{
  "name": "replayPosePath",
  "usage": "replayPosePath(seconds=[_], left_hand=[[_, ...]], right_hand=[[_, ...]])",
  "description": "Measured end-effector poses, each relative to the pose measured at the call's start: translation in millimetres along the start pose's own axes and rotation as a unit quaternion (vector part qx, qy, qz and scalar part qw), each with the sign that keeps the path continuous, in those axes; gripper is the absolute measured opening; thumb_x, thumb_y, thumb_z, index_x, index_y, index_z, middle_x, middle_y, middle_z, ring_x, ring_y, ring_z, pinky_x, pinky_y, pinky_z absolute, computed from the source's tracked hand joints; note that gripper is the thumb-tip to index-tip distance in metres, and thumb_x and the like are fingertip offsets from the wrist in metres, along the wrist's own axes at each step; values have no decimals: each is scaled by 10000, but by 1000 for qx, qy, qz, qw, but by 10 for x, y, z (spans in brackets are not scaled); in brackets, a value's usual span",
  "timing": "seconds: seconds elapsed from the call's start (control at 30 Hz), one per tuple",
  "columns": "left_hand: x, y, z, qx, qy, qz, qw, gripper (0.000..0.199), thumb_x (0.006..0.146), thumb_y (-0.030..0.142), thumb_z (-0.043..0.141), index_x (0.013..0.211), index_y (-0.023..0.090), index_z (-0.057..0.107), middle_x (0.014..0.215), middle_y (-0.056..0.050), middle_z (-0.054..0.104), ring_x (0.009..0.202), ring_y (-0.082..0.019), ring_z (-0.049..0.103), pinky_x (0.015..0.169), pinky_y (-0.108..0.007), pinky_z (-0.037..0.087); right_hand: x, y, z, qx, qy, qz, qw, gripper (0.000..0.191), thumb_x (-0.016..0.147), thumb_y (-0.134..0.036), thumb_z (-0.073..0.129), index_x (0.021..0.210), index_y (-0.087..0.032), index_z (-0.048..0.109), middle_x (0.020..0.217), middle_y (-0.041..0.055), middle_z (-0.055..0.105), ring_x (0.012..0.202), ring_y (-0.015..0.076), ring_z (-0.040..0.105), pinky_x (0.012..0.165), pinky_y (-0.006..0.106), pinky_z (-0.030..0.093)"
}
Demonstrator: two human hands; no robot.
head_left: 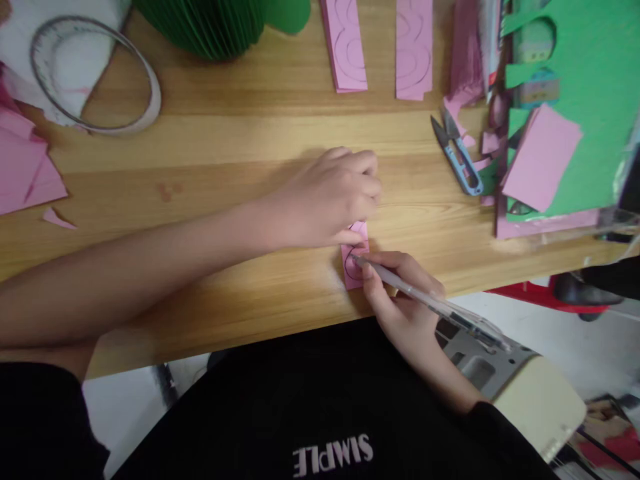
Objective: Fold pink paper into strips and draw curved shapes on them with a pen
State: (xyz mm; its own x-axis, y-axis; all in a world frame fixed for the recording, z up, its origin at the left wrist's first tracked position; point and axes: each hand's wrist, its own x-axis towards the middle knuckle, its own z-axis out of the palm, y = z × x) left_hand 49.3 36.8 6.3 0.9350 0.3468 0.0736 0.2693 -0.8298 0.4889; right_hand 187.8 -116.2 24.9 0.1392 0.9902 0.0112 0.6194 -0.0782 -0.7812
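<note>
My right hand (400, 293) grips a clear-barrelled pen (425, 297), its tip on a small pink paper strip (354, 275) near the table's front edge. Dark curved lines are drawn on that strip. My left hand (345, 190) lies over the strip's far end with fingers curled and thumb pressed on the paper, hiding part of it. Farther back are two more pink strips, one on the left (349, 53) and one on the right (414, 53), both marked with curved outlines.
Blue-handled thread snips (457, 153) lie open on the right, beside pink scraps and a green sheet (595, 87) bearing a pink paper stack (543, 159). At the back left are a tape roll (155, 100) and green pleated paper (210, 27). Pink sheets (25, 163) lie at far left.
</note>
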Motion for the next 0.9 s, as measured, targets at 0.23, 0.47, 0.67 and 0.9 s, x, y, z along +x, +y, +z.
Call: replayPosePath(seconds=[0.23, 0.47, 0.67, 0.9], left_hand=[[17, 28, -42, 19, -23, -14, 999, 286, 939, 346, 516, 808, 159, 688, 992, -75, 707, 1113, -283, 518, 917, -414, 401], [24, 25, -47, 54, -27, -7, 998, 235, 918, 353, 574, 812, 175, 687, 1005, -54, 714, 1105, -282, 535, 872, -393, 400], [23, 41, -69, 59, -38, -10, 997, 240, 936, 329, 546, 844, 166, 695, 1028, -55, 709, 1117, -284, 529, 874, -392, 396], [18, 35, -50, 34, -20, -11, 999, 228, 914, 319, 559, 805, 165, 685, 997, -62, 715, 1112, -288, 540, 871, -391, 398]], right_hand=[[-30, 28, 4, -7, 12, 3, 1000, 108, 894, -251, 657, 989, -202, 676, 902, 26, 765, 758, 146, 716, 650, 267, 567], [-55, 86, 2, -25, 18, 9, 999, 133, 899, -246, 647, 1027, -218, 670, 869, -1, 740, 707, 125, 678, 623, 258, 535], [-46, 66, -3, -17, 16, 7, 1000, 128, 895, -231, 653, 1020, -210, 672, 874, -1, 744, 714, 114, 679, 631, 243, 531], [-28, 38, -18, 18, -5, 6, 1000, 114, 885, -241, 669, 994, -210, 681, 915, 9, 763, 772, 131, 708, 665, 249, 555]])
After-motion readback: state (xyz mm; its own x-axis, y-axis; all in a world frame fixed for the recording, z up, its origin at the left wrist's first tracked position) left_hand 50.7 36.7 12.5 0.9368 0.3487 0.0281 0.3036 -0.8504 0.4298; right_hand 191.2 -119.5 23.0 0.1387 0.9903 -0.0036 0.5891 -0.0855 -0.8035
